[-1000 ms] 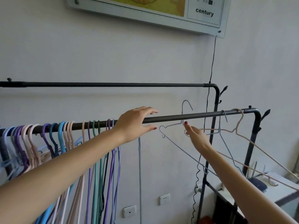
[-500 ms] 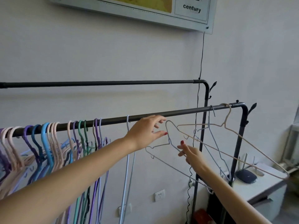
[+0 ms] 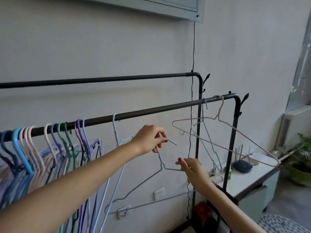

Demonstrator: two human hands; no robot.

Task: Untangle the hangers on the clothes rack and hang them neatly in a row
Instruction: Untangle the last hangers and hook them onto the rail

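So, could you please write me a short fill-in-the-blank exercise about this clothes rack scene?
1. The left hand pinches the ___ of a pale blue wire hanger.
2. The right hand grips that hanger's ___.
3. The pink wire hanger hangs on the ___ rail.
4. A router sits on the white ___.

Missing: hook; shoulder; front; table

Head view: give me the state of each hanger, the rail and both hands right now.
Grey-blue wire hanger: off the rail, held in both hands.
Left hand: pinches its hook.
Right hand: grips its shoulder.
Pale blue hanger: hooked, alone.
Pink wire hanger: hooked, tilted.
Blue wire hanger: hooked beside it.
Coloured hangers: bunched together.
Front rail: middle bare.
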